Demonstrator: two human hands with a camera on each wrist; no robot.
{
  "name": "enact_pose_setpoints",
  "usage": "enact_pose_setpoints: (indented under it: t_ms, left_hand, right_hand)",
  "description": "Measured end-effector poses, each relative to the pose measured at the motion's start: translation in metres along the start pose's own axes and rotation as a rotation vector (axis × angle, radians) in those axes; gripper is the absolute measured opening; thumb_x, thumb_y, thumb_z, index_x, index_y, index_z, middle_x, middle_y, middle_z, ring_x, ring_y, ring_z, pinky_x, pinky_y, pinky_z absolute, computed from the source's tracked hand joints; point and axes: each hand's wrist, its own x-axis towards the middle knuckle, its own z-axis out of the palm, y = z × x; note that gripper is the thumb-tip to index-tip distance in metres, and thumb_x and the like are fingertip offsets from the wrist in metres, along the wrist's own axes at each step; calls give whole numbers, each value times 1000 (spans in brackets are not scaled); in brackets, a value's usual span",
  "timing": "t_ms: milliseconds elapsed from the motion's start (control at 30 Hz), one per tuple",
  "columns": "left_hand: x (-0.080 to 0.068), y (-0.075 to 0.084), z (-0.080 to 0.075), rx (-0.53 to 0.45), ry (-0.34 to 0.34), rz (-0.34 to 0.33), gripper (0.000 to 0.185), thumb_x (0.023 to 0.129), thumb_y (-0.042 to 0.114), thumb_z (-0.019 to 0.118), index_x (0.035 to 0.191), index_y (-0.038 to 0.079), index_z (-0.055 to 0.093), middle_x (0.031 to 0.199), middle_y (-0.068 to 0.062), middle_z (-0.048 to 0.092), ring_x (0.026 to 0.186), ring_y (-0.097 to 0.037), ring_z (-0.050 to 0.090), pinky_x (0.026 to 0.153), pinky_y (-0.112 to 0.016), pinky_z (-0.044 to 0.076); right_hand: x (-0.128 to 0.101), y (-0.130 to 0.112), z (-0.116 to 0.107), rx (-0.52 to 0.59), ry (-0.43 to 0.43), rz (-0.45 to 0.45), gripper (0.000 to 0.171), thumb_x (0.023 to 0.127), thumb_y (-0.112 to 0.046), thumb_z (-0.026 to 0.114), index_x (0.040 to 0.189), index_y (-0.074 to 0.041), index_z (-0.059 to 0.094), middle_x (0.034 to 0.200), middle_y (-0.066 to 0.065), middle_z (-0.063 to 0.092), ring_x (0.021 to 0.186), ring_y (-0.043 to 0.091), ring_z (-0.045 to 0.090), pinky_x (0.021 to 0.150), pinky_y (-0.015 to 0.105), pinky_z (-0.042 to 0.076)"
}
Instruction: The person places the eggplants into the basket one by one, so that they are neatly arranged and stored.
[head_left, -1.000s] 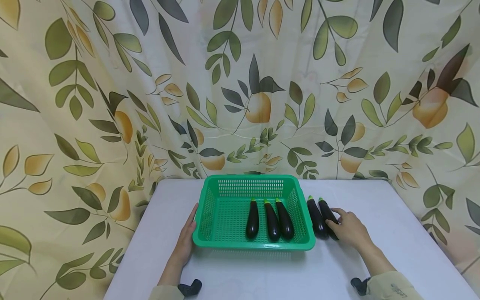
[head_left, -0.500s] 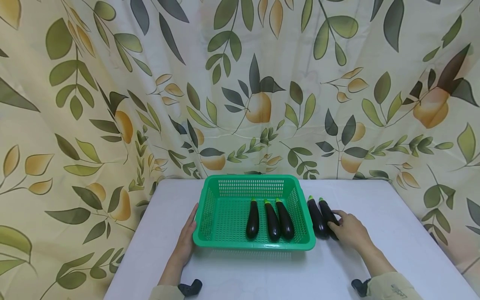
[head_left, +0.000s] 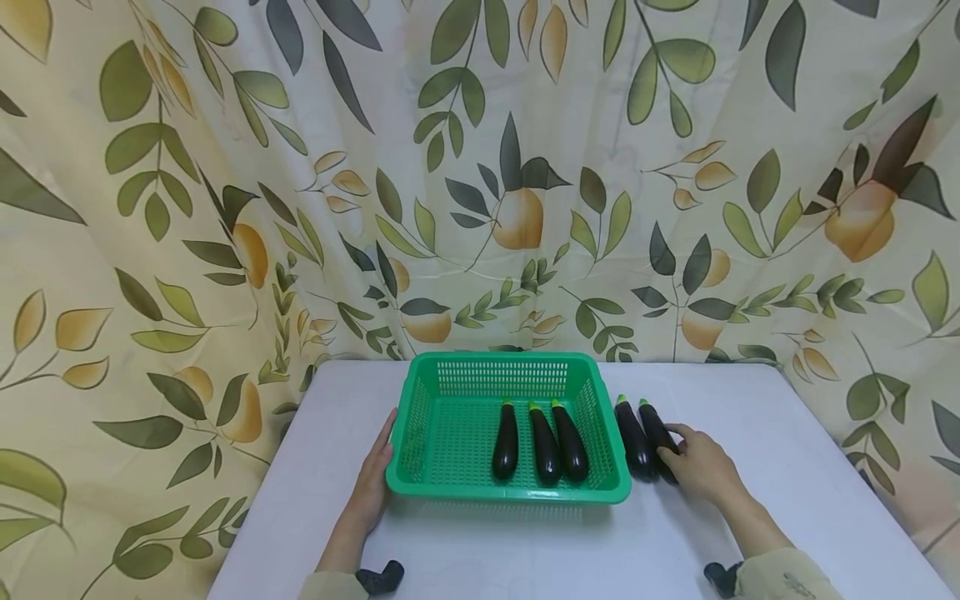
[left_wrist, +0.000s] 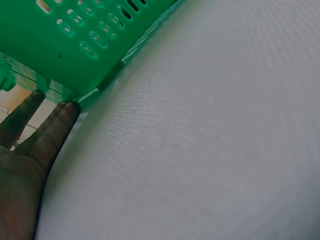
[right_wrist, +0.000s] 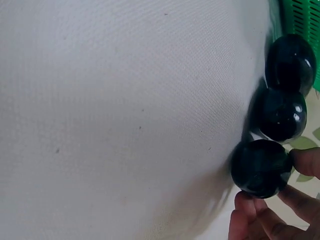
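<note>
A green plastic basket holds three eggplants, among them a left one set slightly apart. Against its left wall rests my left hand; in the left wrist view the fingers are extended beside the basket's perforated side. Right of the basket, two eggplants show in the head view, the inner one and the outer one. My right hand grips the outer eggplant, covering part of it. In the right wrist view, thumb and fingers curl round its rounded end, with two more dark ends above.
A white tablecloth covers the table. Behind and to the left hangs a curtain with a leaf and fruit print, close to the table's far edge. Black wrist devices sit at both cuffs, the left one lying near the table surface.
The right hand and the outer eggplant have shifted very slightly to the right. The basket, its eggplants and the left hand stay in place.
</note>
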Motion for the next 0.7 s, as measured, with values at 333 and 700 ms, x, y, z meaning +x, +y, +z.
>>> enact_pose_setpoints:
  t_ms: [333,700]
  left_hand:
    - [-1,1,1,7,1,-4,51,111,47,21,162,49,23,171,20,22,164,-22,10,125,-69,4]
    - [0,1,0,16,3,3,54,111,47,21,164,42,22,172,17,22,164,-24,10,125,-70,5]
  right_hand:
    - [-2,0,-5,0,12,-14,56,100,-22,60,144,10,49,108,31,65,91,36,62,72,48,53]
    - [-1,-5,-15,-17,27,-32,56,100,-22,62,144,11,49,106,30,63,89,35,59,70,45,52]
